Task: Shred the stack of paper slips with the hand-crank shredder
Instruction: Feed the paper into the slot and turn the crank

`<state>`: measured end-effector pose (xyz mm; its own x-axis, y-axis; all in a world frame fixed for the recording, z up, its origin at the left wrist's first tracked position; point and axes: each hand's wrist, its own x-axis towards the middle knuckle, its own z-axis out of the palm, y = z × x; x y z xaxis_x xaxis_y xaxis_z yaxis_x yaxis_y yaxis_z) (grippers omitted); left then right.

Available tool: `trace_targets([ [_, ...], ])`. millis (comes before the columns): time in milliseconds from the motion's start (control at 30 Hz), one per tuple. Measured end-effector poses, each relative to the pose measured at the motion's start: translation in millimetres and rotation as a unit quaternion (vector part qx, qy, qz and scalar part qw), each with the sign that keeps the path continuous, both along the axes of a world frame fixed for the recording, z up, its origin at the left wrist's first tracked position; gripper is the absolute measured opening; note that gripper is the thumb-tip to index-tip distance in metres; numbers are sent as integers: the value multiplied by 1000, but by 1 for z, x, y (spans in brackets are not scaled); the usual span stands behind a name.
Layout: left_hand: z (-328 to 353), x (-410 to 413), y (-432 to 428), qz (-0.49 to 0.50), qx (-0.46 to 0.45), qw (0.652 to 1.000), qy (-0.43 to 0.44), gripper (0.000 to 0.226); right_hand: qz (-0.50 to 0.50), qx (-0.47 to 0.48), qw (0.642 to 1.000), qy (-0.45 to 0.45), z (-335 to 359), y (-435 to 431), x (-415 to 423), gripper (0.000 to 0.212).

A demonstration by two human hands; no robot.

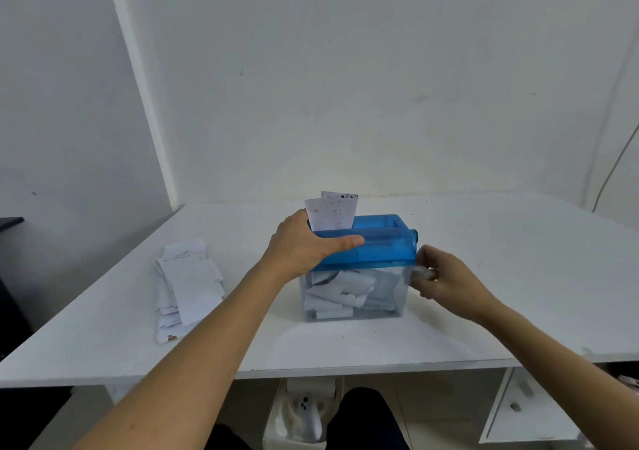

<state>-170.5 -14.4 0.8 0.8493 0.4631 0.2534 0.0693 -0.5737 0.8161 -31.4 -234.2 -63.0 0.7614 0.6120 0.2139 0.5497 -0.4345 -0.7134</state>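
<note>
We're looking at a wide white surface (pixel 491 297), and near its middle sits the hand-crank shredder (pixel 380 247), a blue top over a clear bin (pixel 352 297) already well filled with cut and crumpled paper. That's the first worry: with the bin this full, fresh strips may have nowhere to drop and could back up into the cutters.

Off to the left, well apart from the machine, the stack of paper slips (pixel 188 283) lies fanned and loose. There are plenty there, so I'd judge the job to be about midway. A careless forearm could sweep that pile toward the near edge.

Now the left grip (pixel 304 245). It's clamped over the left end of the blue top, thumb laid along the front edge, fingers hidden behind. It's the anchor, and if it eases off, the light box may skid or tip under the cranking. Those hidden fingers are also near the slot, which is worth watching.

The right grip (pixel 446 277) is curled around the crank handle (pixel 423 272) at the shredder's right end. It's blurred, so I can't say exactly how the hold sits.

Two slips (pixel 333 213) stand upright in the slot, overlapping and a touch askew. Fed together like that they could skew, bunch and jam, or tear rather than cut. And the handle is small, so fingers sliding off it would stall the turn.
</note>
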Motion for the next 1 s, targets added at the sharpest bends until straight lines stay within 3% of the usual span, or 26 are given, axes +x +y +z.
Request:
trace_targets([
  [133, 3, 0, 0, -19, -18, 1000, 1, 91, 86, -92, 992, -12, 32, -25, -12, 14],
  [200, 4, 0, 0, -26, -24, 999, -1, 81, 131, -75, 989, 3, 58, -36, -14, 16],
  [367, 3, 0, 4, -28, -3, 1000, -1, 85, 151, 26, 988, 12, 101, -33, -6, 34],
  [533, 1, -1, 5, -25, -3, 1000, -8, 69, 56, 122, 991, 4, 103, -4, 8, 42],
  [800, -1, -2, 3, -22, -8, 1000, -13, 55, -64, 255, 964, 26, 85, 43, 37, 24],
  [900, -1, -2, 3, -28, -3, 999, -18, 63, -126, 296, 945, 52, 63, 58, 38, 31],
  [1000, 0, -3, 4, -41, 6, 999, -9, 81, -168, 256, 950, 56, 38, 63, 39, 39],
])
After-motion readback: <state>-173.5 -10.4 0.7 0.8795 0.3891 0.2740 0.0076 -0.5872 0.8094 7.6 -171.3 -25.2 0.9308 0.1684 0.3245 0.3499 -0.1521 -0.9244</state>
